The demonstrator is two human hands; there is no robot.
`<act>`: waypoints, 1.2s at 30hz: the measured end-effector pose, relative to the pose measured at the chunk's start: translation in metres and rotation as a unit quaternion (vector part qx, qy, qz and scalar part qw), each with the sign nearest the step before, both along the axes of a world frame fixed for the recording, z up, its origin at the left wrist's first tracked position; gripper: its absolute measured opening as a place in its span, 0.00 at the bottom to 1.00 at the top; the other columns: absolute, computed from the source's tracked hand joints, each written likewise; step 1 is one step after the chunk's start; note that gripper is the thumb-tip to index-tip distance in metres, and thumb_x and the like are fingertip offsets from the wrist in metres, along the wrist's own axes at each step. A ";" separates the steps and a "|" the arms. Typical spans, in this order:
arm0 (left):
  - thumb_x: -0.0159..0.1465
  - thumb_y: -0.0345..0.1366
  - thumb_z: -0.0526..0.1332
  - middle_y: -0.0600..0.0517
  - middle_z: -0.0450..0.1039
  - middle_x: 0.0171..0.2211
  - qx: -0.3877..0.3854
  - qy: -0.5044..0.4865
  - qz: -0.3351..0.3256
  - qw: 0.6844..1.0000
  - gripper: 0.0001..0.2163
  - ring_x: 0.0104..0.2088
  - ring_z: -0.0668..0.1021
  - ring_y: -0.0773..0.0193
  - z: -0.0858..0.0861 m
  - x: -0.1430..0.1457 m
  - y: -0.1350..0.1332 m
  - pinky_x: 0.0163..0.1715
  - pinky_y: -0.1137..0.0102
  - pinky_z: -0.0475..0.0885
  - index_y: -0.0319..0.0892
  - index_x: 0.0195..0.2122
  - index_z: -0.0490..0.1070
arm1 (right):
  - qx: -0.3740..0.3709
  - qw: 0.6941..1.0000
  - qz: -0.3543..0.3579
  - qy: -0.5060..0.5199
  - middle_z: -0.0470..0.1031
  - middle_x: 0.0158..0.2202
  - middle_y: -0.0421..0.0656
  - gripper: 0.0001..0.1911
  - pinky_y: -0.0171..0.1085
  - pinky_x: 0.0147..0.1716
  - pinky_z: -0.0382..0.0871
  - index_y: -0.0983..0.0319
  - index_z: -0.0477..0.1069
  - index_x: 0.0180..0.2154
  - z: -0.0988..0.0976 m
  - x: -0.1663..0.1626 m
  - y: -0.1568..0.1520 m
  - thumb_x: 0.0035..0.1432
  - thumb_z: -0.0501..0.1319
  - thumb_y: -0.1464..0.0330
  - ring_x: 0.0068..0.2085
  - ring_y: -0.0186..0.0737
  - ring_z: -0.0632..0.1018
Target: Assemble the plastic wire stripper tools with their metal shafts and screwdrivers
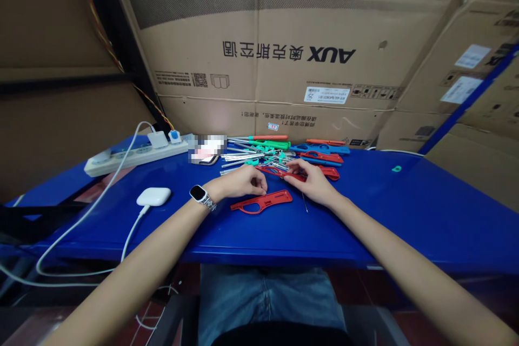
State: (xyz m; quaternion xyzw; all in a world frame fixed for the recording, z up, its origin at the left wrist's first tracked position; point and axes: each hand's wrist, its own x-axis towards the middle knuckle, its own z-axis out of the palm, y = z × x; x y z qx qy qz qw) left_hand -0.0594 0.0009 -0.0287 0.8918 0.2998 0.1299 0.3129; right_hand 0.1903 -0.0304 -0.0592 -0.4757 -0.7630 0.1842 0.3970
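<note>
My left hand (243, 182), with a watch on its wrist, rests on the blue table (365, 221), fingers curled and pinched at the near end of a red plastic handle piece (284, 174). My right hand (312, 181) lies over the other end of that same red piece, fingers closed on it. A second red handle shell (263, 201) lies flat on the table just below both hands. A thin metal pin (305, 204) lies beside my right wrist. Behind the hands sits a pile of red, blue and green handle pieces and metal shafts (279, 151).
A white power strip (133, 155) with plugged chargers lies at the back left. A white earbud case (154, 196) on a cable sits left of my wrist. Large cardboard boxes (284, 48) wall the table's back. A small green part (396, 168) lies at the right.
</note>
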 end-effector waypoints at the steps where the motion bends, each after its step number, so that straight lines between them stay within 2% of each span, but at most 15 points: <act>1: 0.59 0.33 0.64 0.50 0.79 0.30 -0.001 -0.001 0.000 1.000 0.05 0.27 0.74 0.67 0.000 0.000 0.000 0.27 0.74 0.65 0.38 0.33 0.79 | 0.001 1.000 0.000 0.000 0.78 0.43 0.46 0.17 0.46 0.47 0.73 0.60 0.70 0.47 0.000 0.000 0.000 0.58 0.64 0.61 0.44 0.45 0.78; 8: 0.60 0.38 0.66 0.50 0.78 0.29 -0.012 -0.004 -0.001 1.000 0.08 0.28 0.75 0.66 -0.002 -0.002 -0.002 0.28 0.73 0.66 0.38 0.35 0.78 | 0.009 1.000 0.003 -0.013 0.78 0.44 0.46 0.17 0.45 0.46 0.72 0.59 0.70 0.48 0.000 -0.003 -0.003 0.59 0.63 0.61 0.43 0.44 0.78; 13: 0.58 0.40 0.67 0.51 0.77 0.29 -0.012 -0.019 0.006 1.000 0.10 0.28 0.75 0.65 -0.004 -0.001 -0.004 0.28 0.73 0.66 0.38 0.34 0.77 | 0.037 0.996 -0.016 -0.080 0.78 0.48 0.48 0.16 0.49 0.48 0.68 0.59 0.71 0.48 -0.002 -0.006 -0.004 0.60 0.62 0.61 0.47 0.48 0.77; 19: 0.59 0.31 0.62 0.50 0.79 0.28 0.052 -0.007 0.012 0.999 0.05 0.27 0.75 0.66 -0.003 0.004 -0.007 0.29 0.72 0.66 0.38 0.30 0.78 | 0.061 0.978 -0.056 -0.189 0.78 0.48 0.49 0.13 0.52 0.50 0.61 0.59 0.72 0.45 0.000 -0.010 -0.007 0.60 0.62 0.62 0.50 0.52 0.74; 25: 0.57 0.28 0.61 0.51 0.77 0.29 0.130 0.066 0.073 0.987 0.04 0.27 0.74 0.65 0.000 -0.003 -0.007 0.27 0.71 0.62 0.40 0.30 0.76 | 0.072 0.965 -0.070 -0.242 0.78 0.47 0.48 0.11 0.50 0.48 0.59 0.59 0.72 0.45 0.003 -0.013 -0.009 0.62 0.59 0.63 0.50 0.52 0.73; 31: 0.61 0.29 0.59 0.50 0.74 0.30 0.220 0.079 0.115 0.966 0.04 0.29 0.72 0.63 -0.003 -0.011 0.000 0.29 0.70 0.61 0.40 0.31 0.74 | 0.091 0.967 -0.102 -0.217 0.79 0.49 0.49 0.13 0.51 0.47 0.60 0.59 0.72 0.46 0.004 -0.015 -0.007 0.62 0.59 0.63 0.50 0.54 0.74; 34: 0.62 0.30 0.59 0.50 0.73 0.29 0.225 0.050 0.125 0.965 0.05 0.28 0.72 0.64 -0.002 -0.013 0.003 0.31 0.70 0.63 0.40 0.31 0.73 | 0.100 0.968 -0.106 -0.202 0.79 0.47 0.49 0.13 0.51 0.46 0.61 0.59 0.72 0.46 0.004 -0.013 -0.007 0.62 0.59 0.61 0.48 0.55 0.74; 36: 0.64 0.33 0.59 0.50 0.74 0.30 0.195 0.000 0.124 0.973 0.05 0.29 0.72 0.65 0.000 -0.016 0.002 0.31 0.71 0.65 0.40 0.33 0.74 | 0.097 0.968 -0.106 -0.206 0.80 0.46 0.49 0.13 0.51 0.46 0.61 0.59 0.72 0.45 0.004 -0.013 -0.007 0.62 0.59 0.61 0.48 0.55 0.74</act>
